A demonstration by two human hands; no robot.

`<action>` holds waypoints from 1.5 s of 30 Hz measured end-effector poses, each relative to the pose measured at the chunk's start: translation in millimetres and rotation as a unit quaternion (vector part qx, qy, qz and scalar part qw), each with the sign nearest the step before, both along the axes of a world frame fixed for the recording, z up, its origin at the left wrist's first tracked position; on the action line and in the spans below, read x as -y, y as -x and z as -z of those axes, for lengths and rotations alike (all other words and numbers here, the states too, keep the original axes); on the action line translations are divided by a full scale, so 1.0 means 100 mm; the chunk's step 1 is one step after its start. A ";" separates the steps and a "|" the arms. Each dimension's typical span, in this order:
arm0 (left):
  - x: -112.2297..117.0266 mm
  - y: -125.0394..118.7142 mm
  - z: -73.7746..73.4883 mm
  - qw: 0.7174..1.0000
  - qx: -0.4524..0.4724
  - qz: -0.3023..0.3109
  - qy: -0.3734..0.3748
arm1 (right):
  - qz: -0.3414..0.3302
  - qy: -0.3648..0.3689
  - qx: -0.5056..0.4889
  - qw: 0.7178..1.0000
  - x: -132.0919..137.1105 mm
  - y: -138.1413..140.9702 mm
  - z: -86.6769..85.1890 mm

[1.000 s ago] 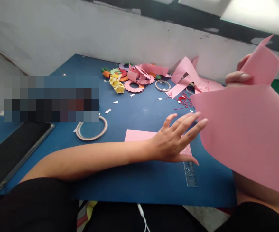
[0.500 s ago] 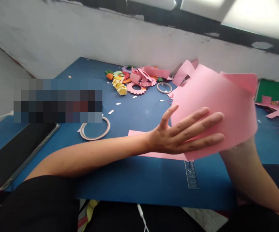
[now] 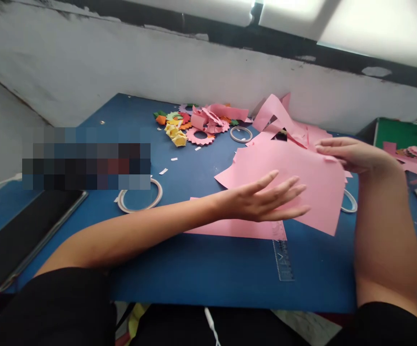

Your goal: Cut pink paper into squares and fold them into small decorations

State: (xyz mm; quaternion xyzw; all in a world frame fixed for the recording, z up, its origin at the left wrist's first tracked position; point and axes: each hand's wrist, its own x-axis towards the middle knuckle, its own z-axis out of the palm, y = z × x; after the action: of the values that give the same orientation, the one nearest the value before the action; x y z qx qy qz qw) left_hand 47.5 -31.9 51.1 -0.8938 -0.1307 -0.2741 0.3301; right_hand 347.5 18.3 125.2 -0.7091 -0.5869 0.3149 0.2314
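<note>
A large pink paper sheet [image 3: 302, 178] lies on the blue table [image 3: 194, 269], over a second pink sheet [image 3: 237, 228]. My left hand [image 3: 262, 199] rests flat on the large sheet with its fingers stretched out. My right hand [image 3: 345, 153] lies at the sheet's far right corner, fingers extended and touching the paper edge. A clear ruler [image 3: 283, 259] pokes out from under the lower pink sheet toward me.
Colourful paper cut-outs [image 3: 190, 125] and pink scraps [image 3: 276, 115] are piled at the back. Tape rings [image 3: 139, 197] [image 3: 241, 134] lie on the table. A dark phone [image 3: 20, 235] sits at the left. A green tray [image 3: 403, 137] with more cut-outs stands at the right.
My right hand brought the raised pink sheet down onto the table and now lies on its corner. My left hand went from under the sheet's edge to flat on top.
</note>
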 end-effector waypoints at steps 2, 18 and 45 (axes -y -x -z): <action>-0.16 -0.08 0.15 0.998 -0.030 0.014 0.045 | -0.014 0.066 -0.010 0.998 -0.06 -0.15 0.15; -0.58 -0.08 0.42 0.899 -0.109 -0.268 0.329 | -0.062 0.245 0.196 0.947 -0.15 -0.13 0.29; -0.66 -0.05 0.24 0.821 -0.112 -0.265 0.493 | -0.148 0.151 0.251 0.944 -0.19 0.16 0.40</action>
State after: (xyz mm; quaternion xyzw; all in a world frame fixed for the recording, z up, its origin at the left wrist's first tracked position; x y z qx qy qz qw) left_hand 52.2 34.6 27.0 -0.8929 -0.4420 0.0266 -0.0823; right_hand 331.1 37.3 85.5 -0.6971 -0.6698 0.2420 -0.0827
